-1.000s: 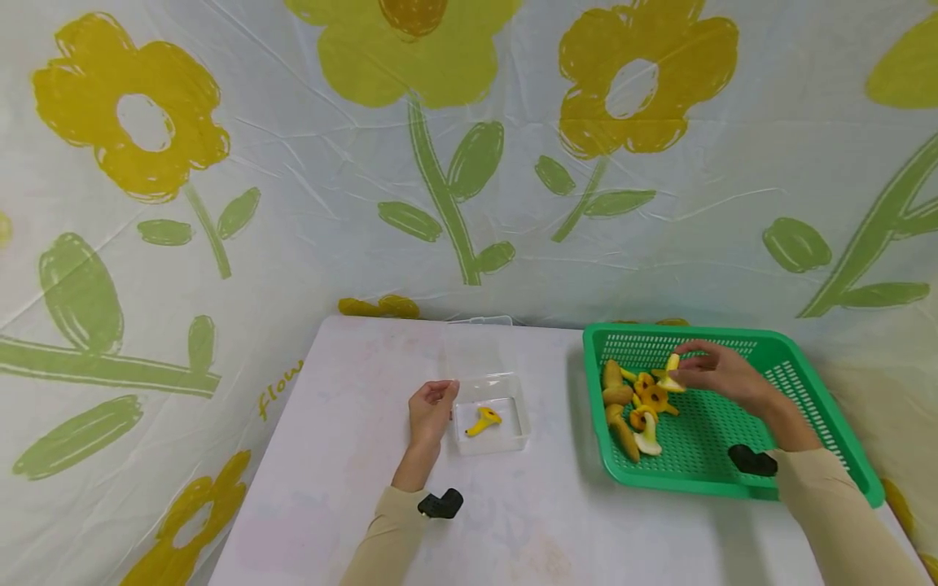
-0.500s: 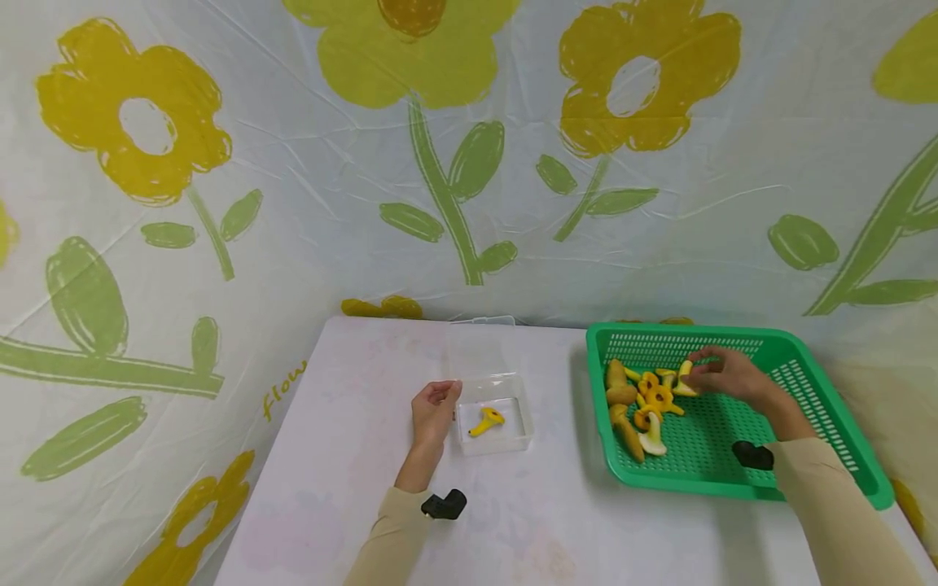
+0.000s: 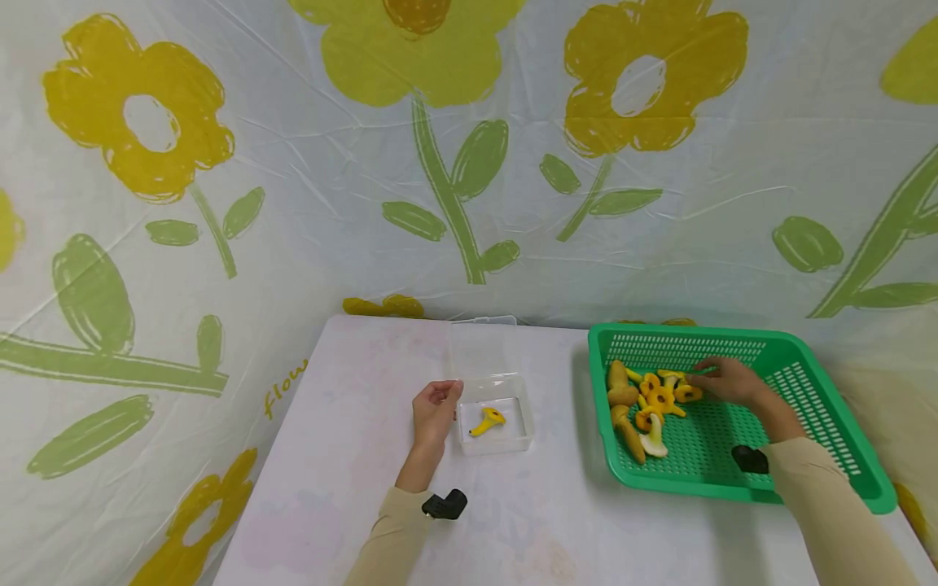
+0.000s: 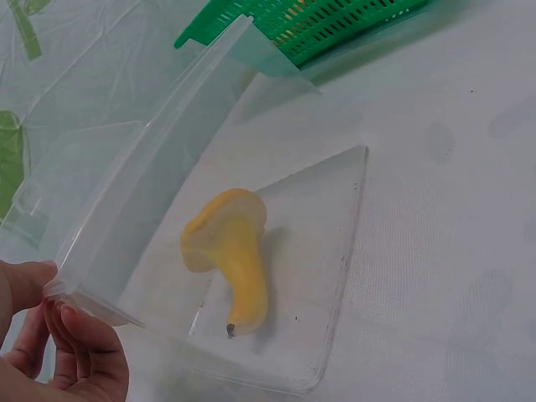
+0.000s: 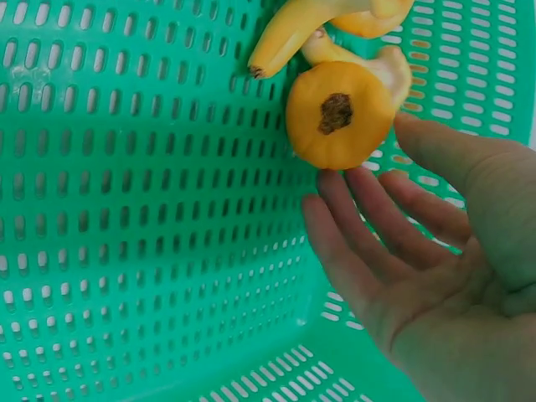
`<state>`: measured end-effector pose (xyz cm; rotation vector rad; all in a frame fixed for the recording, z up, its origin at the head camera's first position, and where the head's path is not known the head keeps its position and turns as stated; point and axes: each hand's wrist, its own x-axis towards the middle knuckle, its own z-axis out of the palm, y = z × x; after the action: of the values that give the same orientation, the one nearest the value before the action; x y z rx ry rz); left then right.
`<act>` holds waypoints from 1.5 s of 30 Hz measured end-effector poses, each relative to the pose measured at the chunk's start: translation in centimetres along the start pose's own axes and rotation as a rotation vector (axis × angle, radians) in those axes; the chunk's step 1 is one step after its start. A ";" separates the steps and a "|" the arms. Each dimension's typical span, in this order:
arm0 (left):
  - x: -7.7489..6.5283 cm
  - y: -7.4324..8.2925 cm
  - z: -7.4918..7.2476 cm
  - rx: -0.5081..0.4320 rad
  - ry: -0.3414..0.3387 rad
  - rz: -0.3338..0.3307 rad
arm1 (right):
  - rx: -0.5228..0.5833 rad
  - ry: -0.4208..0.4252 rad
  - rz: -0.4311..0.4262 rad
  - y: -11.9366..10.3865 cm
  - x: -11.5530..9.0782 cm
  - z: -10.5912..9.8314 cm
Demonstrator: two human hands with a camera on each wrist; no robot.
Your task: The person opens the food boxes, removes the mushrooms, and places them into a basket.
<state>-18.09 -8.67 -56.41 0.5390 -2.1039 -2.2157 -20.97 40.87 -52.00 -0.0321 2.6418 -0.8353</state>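
Note:
Thumb and fingers of my left hand (image 3: 434,413) pinch the left rim of a clear plastic box (image 4: 109,226). In that box lies one yellow, trumpet-shaped mushroom (image 4: 239,260), tipped on its side. My right hand (image 3: 733,382) is inside the green basket (image 3: 681,487) at the right. Its fingers are apart and only lightly bent, close around a yellow mushroom (image 5: 322,126) whose round cap has a dark centre. That mushroom rests among others. Whether the fingertips touch it I cannot tell.
More yellow mushrooms (image 3: 659,399) lie in the basket's left half, beside several brownish mushrooms (image 3: 621,395) along its left wall. The box's clear lid (image 3: 479,346) stands open at the back. A flower-printed cloth (image 3: 469,187) hangs behind the table (image 3: 352,488).
The mushroom in my right hand has come down into the basket, right of the cluster, and the fingers have loosened from it. My left hand stays on the box.

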 end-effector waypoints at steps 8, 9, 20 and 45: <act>0.0 0.1 -0.2 0.044 0.015 -0.044 | -0.062 0.155 -0.061 -1.9 -1.1 -0.2; 0.0 0.2 -0.2 0.047 0.016 -0.048 | -0.057 0.163 -0.065 -2.2 -1.3 -0.2; -0.1 0.0 -0.3 0.046 0.023 -0.024 | 0.018 0.269 -0.183 -5.4 -2.2 0.6; -0.2 0.0 0.2 0.045 0.005 -0.039 | 0.281 0.162 -0.290 -12.7 -3.4 2.6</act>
<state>-17.95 -8.44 -56.33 0.5934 -2.1634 -2.1895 -18.01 29.40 -45.66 -0.2905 2.6790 -1.3512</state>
